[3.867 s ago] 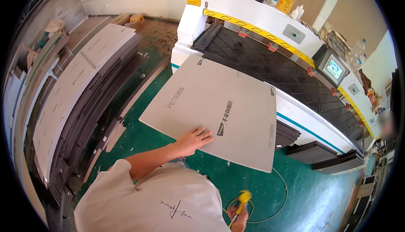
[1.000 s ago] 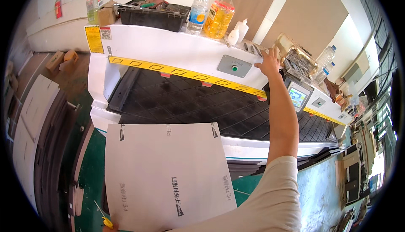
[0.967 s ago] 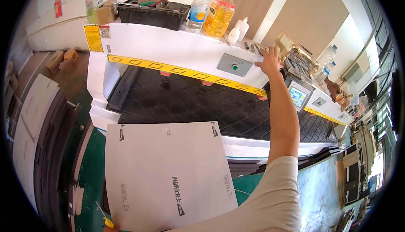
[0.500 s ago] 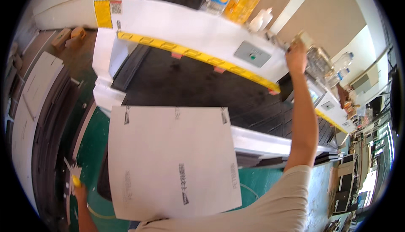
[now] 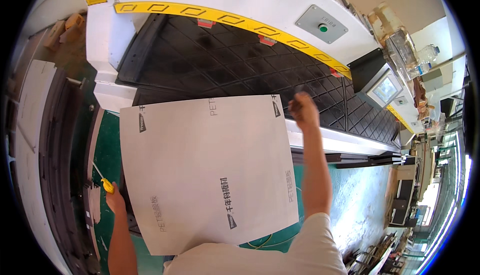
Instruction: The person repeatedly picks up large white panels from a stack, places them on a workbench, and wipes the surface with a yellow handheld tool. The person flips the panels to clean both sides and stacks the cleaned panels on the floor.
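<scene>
My left hand (image 5: 116,200) is closed around the yellow handle of a screwdriver (image 5: 107,185), its thin shaft pointing up and to the left. It is beside the left edge of a large white board (image 5: 200,155) with dark printed marks. That board lies in front of my body, its far edge overlapping the machine's black bed. My right hand (image 5: 305,111) is just off the board's far right corner, over the edge of the black ribbed bed (image 5: 240,57). Its fingers are curled together and slightly blurred; anything between them is too small to make out.
A yellow strip (image 5: 235,21) runs along the white machine, below a panel with a green button (image 5: 323,27). A small screen (image 5: 386,91) juts out at right. Clear bottles (image 5: 427,54) stand beyond. Stacked dark panels (image 5: 57,165) line the left side.
My right hand has come back from the machine's cluttered top to beside the board's corner. My left hand with the screwdriver has risen and shifted right in the picture. The view has tilted down.
</scene>
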`<state>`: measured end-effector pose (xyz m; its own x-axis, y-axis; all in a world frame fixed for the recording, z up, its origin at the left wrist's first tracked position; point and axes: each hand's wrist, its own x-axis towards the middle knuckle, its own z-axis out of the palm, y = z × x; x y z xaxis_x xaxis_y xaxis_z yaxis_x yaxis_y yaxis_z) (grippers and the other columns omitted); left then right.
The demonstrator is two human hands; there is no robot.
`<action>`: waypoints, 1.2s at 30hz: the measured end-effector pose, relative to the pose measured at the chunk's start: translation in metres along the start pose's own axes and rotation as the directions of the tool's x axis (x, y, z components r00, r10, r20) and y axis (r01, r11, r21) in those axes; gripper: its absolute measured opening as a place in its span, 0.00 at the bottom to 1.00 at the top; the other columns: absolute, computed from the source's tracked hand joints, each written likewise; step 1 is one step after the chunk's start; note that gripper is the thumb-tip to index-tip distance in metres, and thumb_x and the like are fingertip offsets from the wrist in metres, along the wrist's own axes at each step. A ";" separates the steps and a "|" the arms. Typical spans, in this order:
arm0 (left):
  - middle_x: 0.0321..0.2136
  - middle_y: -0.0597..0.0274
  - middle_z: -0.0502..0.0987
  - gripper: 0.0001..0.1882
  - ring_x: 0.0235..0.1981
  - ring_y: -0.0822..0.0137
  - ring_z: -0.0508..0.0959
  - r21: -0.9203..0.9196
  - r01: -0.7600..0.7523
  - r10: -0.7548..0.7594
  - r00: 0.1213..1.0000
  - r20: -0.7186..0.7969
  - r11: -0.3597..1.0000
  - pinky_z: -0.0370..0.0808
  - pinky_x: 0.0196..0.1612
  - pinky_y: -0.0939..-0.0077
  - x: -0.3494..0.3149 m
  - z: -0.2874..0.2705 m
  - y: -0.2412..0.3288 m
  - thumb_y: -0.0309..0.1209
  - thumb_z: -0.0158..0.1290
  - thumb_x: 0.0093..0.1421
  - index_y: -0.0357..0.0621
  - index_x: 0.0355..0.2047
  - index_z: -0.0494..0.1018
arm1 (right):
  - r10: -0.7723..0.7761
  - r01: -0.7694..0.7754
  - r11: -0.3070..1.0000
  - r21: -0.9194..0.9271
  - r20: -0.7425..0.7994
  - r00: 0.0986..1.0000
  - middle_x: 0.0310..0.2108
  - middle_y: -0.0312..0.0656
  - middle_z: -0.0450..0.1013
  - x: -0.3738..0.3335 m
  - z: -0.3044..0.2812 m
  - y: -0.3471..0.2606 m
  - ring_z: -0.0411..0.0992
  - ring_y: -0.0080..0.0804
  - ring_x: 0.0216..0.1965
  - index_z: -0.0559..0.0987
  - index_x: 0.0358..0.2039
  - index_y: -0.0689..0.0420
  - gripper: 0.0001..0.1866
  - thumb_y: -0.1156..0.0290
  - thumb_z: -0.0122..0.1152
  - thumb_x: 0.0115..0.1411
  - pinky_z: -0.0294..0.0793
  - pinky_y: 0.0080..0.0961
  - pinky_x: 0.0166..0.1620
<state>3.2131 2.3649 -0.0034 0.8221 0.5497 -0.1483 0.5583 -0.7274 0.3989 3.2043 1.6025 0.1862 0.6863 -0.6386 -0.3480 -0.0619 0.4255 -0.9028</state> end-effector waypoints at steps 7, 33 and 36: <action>0.32 0.36 0.81 0.34 0.35 0.35 0.81 0.138 0.019 -0.009 0.998 -0.067 0.990 0.75 0.37 0.47 -0.006 -0.006 0.000 0.57 0.52 0.68 0.29 0.38 0.78 | -0.246 0.088 0.756 -0.649 -0.157 0.956 0.35 0.41 0.81 0.096 -0.041 0.107 0.78 0.27 0.33 0.81 0.51 0.63 0.17 0.76 0.64 0.62 0.75 0.26 0.35; 0.43 0.47 0.80 0.24 0.44 0.52 0.81 -0.100 -0.372 0.380 0.921 0.086 0.923 0.76 0.50 0.64 -0.034 -0.030 -0.002 0.40 0.62 0.63 0.33 0.51 0.74 | -0.707 0.467 0.083 -0.880 0.278 0.650 0.31 0.47 0.78 0.091 0.036 0.140 0.79 0.47 0.32 0.85 0.32 0.59 0.03 0.76 0.68 0.55 0.77 0.36 0.39; 0.41 0.46 0.81 0.23 0.43 0.50 0.82 -0.097 -0.389 0.396 0.915 0.069 0.916 0.77 0.48 0.64 -0.035 -0.028 0.001 0.40 0.62 0.63 0.33 0.50 0.75 | -0.616 0.561 0.187 -0.807 0.349 0.707 0.29 0.45 0.75 0.053 0.094 0.172 0.76 0.45 0.28 0.83 0.30 0.56 0.03 0.79 0.65 0.56 0.76 0.34 0.34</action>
<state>3.1818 2.3565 0.0277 0.9817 0.1863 -0.0404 0.1805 -0.8404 0.5111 3.2987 1.7020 0.0362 0.7757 -0.4897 0.3980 -0.2113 -0.7959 -0.5674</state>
